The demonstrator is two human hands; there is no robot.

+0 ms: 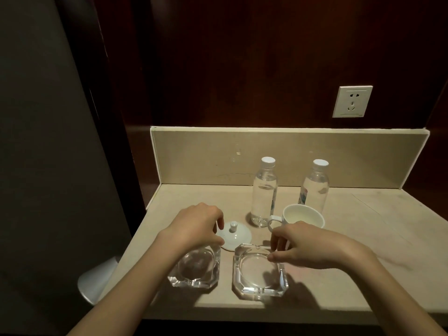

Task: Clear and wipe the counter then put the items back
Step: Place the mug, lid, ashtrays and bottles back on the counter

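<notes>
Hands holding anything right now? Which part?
Each hand grips a glass ashtray by its far rim: left hand on the left ashtray, right hand on the right ashtray. Both sit on the counter.

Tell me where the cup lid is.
The lid lies on the counter left of centre, just behind the two ashtrays, between the left hand and the cup.

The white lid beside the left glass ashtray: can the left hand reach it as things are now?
Probably yes. The left hand is over the left ashtray, and the lid lies right next to its fingers on the counter, with nothing between them.
</notes>
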